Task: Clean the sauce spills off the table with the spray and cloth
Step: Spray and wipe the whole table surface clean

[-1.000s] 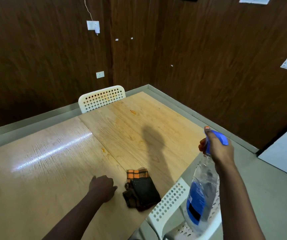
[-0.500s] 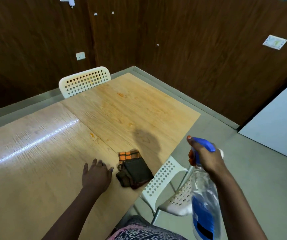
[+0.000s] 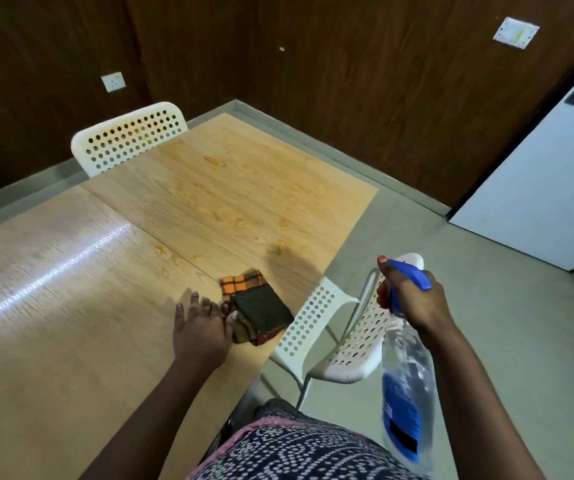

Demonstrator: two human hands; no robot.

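Observation:
A folded dark cloth (image 3: pixel 259 308) with an orange checked edge lies near the front edge of the wooden table (image 3: pixel 70 323). My left hand (image 3: pixel 200 330) rests flat on the table with fingers spread, its thumb touching the cloth's left side. My right hand (image 3: pixel 412 299) grips the blue trigger head of a clear spray bottle (image 3: pixel 405 396) with a blue label, held off the table's right edge over the chair. Orange sauce smears (image 3: pixel 212 161) and smaller spots (image 3: pixel 160 250) mark the far part of the table.
A white perforated chair (image 3: pixel 344 327) stands tucked at the table's right front edge below the bottle. A second white chair (image 3: pixel 126 136) stands at the far side. Dark wood walls surround the corner, and a white door (image 3: pixel 538 188) is at the right.
My left hand has opened from a loose fist to flat fingers and moved up against the cloth. The right hand with the bottle stays raised beside the table; the view has tilted down.

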